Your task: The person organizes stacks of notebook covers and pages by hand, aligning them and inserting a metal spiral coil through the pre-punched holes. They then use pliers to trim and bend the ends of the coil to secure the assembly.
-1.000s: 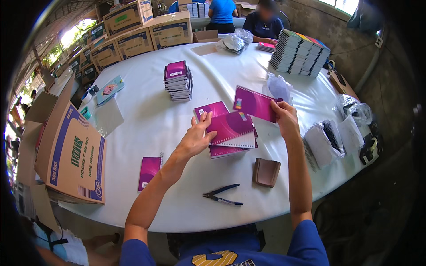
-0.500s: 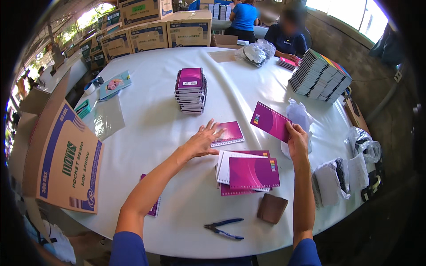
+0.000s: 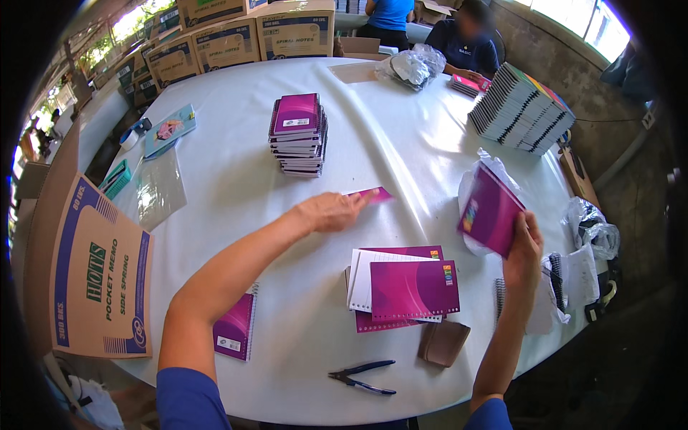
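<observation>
My right hand (image 3: 524, 251) is closed on the edge of a purple notebook cover (image 3: 493, 210), raised and tilted at the right. My left hand (image 3: 331, 212) reaches forward, its fingers closed at a purple notebook (image 3: 378, 194) that they partly hide. Between my arms lies an uneven pile of punched purple covers (image 3: 416, 287) and white sheets. A spiral-bound purple notebook (image 3: 235, 326) lies by my left forearm. Farther off stands a stack of purple notebooks (image 3: 297, 115). Close to me rest blue-handled nippers (image 3: 362, 376) and a brown block-like object (image 3: 444, 344).
A large open carton (image 3: 100, 279) stands at the left edge. Several cartons (image 3: 297, 32) are stacked behind the table. A tall notebook stack (image 3: 519, 111), plastic bags (image 3: 412, 68) and another person (image 3: 464, 43) are at the far right. Plastic-wrapped notebooks (image 3: 534, 294) lie near the right edge.
My right hand has moved right with the cover, which is now turned steeper. The left hand's spread fingers have closed at the notebook. The whole view has shifted slightly.
</observation>
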`<state>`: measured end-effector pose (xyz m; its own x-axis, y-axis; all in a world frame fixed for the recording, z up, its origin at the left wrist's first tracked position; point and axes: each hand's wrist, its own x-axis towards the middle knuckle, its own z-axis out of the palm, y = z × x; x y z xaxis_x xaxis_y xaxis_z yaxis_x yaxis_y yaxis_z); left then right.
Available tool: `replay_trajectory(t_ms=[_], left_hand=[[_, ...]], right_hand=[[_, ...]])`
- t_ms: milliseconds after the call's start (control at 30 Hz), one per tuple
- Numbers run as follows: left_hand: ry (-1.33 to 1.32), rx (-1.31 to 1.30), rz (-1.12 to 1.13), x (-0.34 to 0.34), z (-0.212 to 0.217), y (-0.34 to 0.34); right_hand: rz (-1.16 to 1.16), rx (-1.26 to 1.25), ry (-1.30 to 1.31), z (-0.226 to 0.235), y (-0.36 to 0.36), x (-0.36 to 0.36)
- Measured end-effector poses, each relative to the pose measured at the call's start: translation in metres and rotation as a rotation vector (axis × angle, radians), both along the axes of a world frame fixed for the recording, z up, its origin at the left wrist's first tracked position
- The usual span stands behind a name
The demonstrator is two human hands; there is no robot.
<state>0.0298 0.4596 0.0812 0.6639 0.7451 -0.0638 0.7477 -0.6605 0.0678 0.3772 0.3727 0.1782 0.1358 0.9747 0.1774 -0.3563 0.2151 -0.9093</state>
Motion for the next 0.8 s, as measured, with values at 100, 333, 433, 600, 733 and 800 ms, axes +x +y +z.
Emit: replay_trajectory(t_ms=[100,333,433,600,733,800], left_hand=[[0.0,-0.134,0.121,-0.015,0.042,-0.002],[-0.327,-0.291,0.126,-0.079,0.117,-0.148],[-0.223,-0.524,0.178,-0.069,0.127,-0.226],[-0.095,-0.693,0.186,-0.06,0.114,-0.321],[-1.377,-0.799,0.243,-0.088,0.026,-0.381],[-1.399,-0.681,0.286,-0.075,-0.003,-0.401]], right_hand=[[0.08,0.131,-0.23,0.025,-0.067,-0.012],[0.342,0.282,-0.525,-0.019,-0.171,-0.095],[0.152,0.419,-0.695,-0.037,-0.189,-0.138],[0.515,0.014,-0.245,-0.085,-0.228,-0.167],[0.387,0.015,-0.013,-0.107,-0.263,-0.181],[0.341,0.036,-0.172,-0.122,-0.274,-0.174]])
